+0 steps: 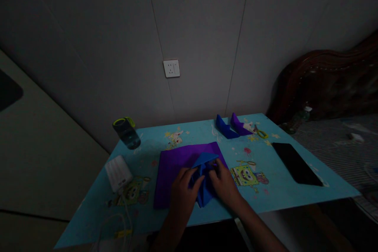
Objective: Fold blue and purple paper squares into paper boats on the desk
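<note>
Both hands are at a partly folded piece of blue paper [206,159] above a purple sheet [174,161] on the table. My left hand [184,187] grips the blue paper's left side between thumb and fingers. On its right side, my right hand [222,183] has its fingers closed on the folds. A peak of the paper points up and away, and a lower part hangs down between the hands. The inner folds are partly hidden by my fingers.
Two folded paper boats, one blue [225,128] and one purple [239,126], stand at the back right beside yellow-handled scissors [261,132]. A black tablet-like slab [295,163] lies right. Left are a bottle [127,133] and a white power bank [118,173] with a cable.
</note>
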{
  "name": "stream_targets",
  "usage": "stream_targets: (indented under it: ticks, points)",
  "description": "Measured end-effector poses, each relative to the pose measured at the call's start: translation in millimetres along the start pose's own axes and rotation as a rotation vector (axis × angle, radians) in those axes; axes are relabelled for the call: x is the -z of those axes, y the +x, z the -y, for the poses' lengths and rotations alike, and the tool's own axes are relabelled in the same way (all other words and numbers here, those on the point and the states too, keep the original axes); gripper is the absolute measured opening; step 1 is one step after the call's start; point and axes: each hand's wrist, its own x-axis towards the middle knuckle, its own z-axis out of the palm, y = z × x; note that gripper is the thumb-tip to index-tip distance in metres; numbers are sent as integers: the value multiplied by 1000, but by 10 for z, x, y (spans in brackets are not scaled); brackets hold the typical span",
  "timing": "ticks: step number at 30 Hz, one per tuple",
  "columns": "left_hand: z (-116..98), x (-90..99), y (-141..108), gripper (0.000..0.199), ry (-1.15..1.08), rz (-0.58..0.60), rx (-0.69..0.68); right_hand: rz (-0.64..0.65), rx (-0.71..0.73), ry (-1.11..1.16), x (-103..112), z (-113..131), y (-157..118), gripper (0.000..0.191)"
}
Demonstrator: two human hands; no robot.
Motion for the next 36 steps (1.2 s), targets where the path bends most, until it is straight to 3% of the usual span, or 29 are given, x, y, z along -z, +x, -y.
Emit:
stream_targets:
  ticks: [7, 14, 17, 24, 28, 33, 36]
  points:
    - [67, 20, 37, 28, 6, -29, 104, 61, -107, 298, 23, -105, 8, 24]
    - [173, 24, 96, 23, -60, 20, 273, 28, -316, 689, 48, 39, -37, 21]
    - [212, -6, 98, 20, -39, 33, 298, 52, -260, 646, 14, 123, -133, 22]
    - [233, 56, 132, 7, 59, 101, 203, 123, -160, 437, 7, 164, -323, 33]
    - [186, 108, 136, 24, 176, 182, 172, 150, -148, 391, 39, 147, -352, 39]
    - [105, 117, 140, 9, 292, 255, 198, 135, -117, 364, 82, 173, -352, 37]
    - [76, 138, 148, 9, 214, 297, 200, 95, -133, 347, 140, 192, -313, 38]
